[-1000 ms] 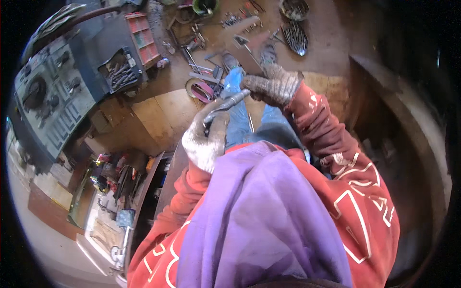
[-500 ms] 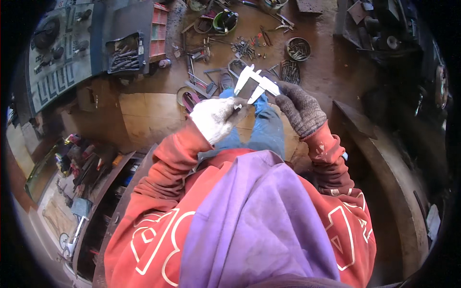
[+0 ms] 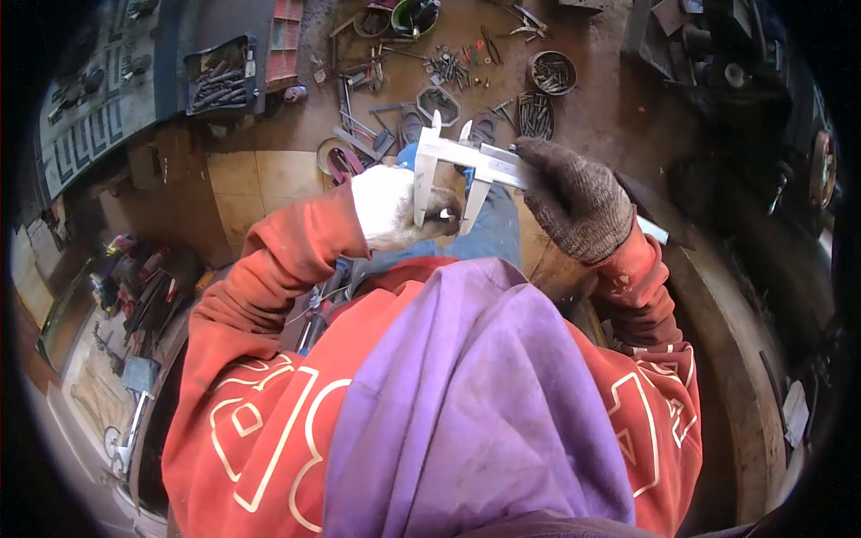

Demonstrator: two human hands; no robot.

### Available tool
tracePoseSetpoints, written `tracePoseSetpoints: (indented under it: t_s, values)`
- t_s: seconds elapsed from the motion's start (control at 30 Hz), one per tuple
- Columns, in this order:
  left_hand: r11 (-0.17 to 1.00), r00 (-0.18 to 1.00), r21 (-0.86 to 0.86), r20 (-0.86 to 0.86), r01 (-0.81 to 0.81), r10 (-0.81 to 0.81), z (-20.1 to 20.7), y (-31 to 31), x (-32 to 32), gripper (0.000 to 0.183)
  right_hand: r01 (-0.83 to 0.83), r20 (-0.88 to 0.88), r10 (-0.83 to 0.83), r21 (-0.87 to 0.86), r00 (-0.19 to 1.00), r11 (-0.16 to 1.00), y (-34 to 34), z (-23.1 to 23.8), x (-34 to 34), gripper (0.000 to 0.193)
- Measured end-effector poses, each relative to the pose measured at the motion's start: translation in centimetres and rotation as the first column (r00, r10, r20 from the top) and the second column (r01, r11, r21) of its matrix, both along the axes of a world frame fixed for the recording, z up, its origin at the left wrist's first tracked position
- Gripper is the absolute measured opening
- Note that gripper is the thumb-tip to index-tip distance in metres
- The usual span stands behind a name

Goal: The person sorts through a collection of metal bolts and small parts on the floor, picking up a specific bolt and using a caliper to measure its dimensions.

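Observation:
My right hand (image 3: 578, 202), in a dark brown knit glove, is closed around the beam of a silver vernier caliper (image 3: 495, 167). The caliper lies nearly level, its long jaws pointing toward me and standing apart. Between those jaws are the darkened fingertips of my left hand (image 3: 384, 211), which wears a white glove. They pinch a small shiny metal piece (image 3: 446, 215); only its bright end shows, so its kind is unclear. I cannot tell whether the jaws touch it.
On the brown floor ahead lie loose bolts (image 3: 448, 65), an octagonal metal frame (image 3: 438, 106), a round bowl of metal pieces (image 3: 551, 73) and a green bucket (image 3: 421, 27). A tray of drill bits (image 3: 220, 85) sits front left. A curved ledge (image 3: 740, 332) runs along my right.
The caliper has come nearer to me, turned more level, and its jaws now stand on either side of my left fingertips. Their gap looks wider. My left hand has shifted slightly left and nearer.

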State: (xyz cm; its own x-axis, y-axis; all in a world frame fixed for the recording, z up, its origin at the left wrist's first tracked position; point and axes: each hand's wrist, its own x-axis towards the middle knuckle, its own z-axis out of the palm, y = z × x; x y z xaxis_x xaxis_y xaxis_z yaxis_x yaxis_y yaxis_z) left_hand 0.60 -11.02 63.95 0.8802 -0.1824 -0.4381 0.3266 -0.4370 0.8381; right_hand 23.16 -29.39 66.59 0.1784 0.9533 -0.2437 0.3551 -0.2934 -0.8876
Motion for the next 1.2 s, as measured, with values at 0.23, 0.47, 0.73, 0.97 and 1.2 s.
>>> tracePoseSetpoints:
  t_s: [0.23, 0.47, 0.73, 0.97, 1.2]
  values:
    - [0.988, 0.977, -0.152, 0.201, -0.039, 0.069, -0.3, -0.1, -0.7, 0.031, -0.154, 0.172, 0.146, 0.037, 0.974, 0.987, -0.2, 0.0, 0.4, 0.044]
    - [0.999, 0.996, -0.032, 0.093, -0.006, 0.009, 1.2, 0.1, 0.2, 0.030, -0.080, 0.142, 0.066, 0.094, 0.988, 0.992, -0.6, -0.3, 0.0, 0.043]
    - [0.997, 0.997, -0.077, 0.070, -0.023, 0.028, 0.9, -0.2, 0.1, 0.029, -0.058, 0.182, 0.038, 0.108, 0.983, 0.992, -1.2, -0.5, 0.2, 0.041]
    - [0.995, 0.995, -0.103, 0.097, -0.002, 0.012, 0.5, -0.6, 0.2, 0.030, -0.087, 0.191, 0.065, 0.108, 0.979, 0.990, -1.3, -0.3, 0.5, 0.040]
    - [0.993, 0.992, -0.116, 0.126, 0.012, 0.003, 0.0, -0.8, 0.2, 0.031, -0.086, 0.147, 0.072, 0.087, 0.986, 0.992, -1.5, -0.3, 0.8, 0.040]
